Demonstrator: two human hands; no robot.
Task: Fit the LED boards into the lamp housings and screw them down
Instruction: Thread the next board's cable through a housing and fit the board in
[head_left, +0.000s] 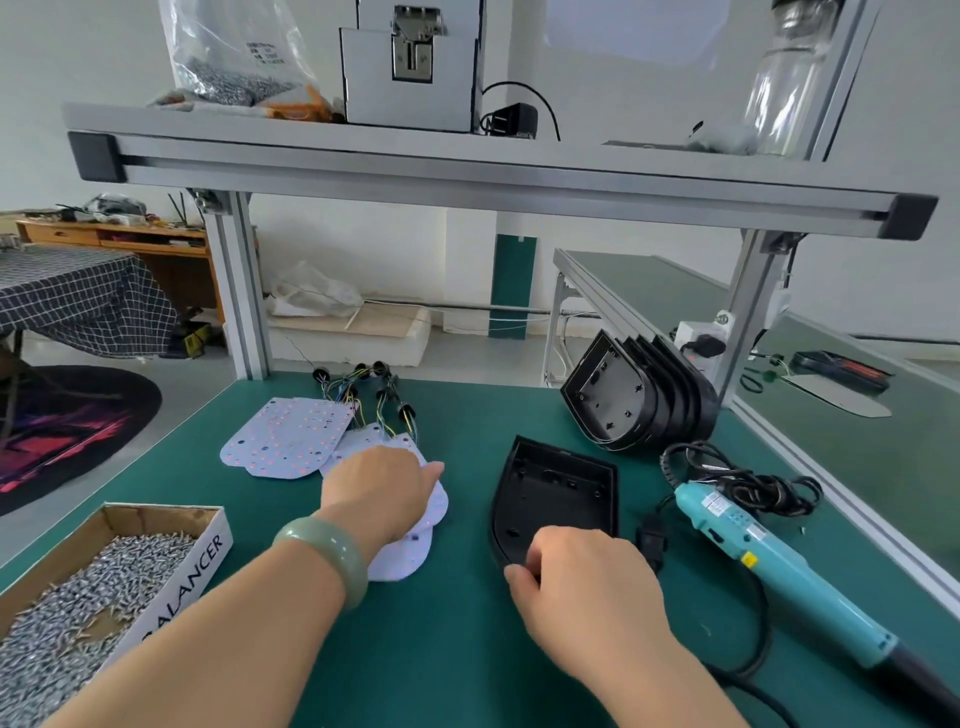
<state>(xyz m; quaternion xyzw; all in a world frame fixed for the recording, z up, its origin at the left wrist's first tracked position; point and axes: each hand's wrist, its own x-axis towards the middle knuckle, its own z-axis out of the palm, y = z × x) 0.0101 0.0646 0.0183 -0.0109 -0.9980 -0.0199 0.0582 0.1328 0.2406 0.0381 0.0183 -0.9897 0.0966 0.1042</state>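
Evidently the task is at its start: no board is fitted and nothing is screwed down. One empty lamp housing (556, 499) is laid open on the desk (457, 649) and is gripped at its near rim by the right hand (584, 587). The left hand (382, 493) is laid over the LED boards (280, 441), piled just left of that housing; whether a board is pinched cannot be told. More empty housings (634, 400) are stacked behind. The electric screwdriver (779, 566) and the box of screws (192, 566) are left untouched.
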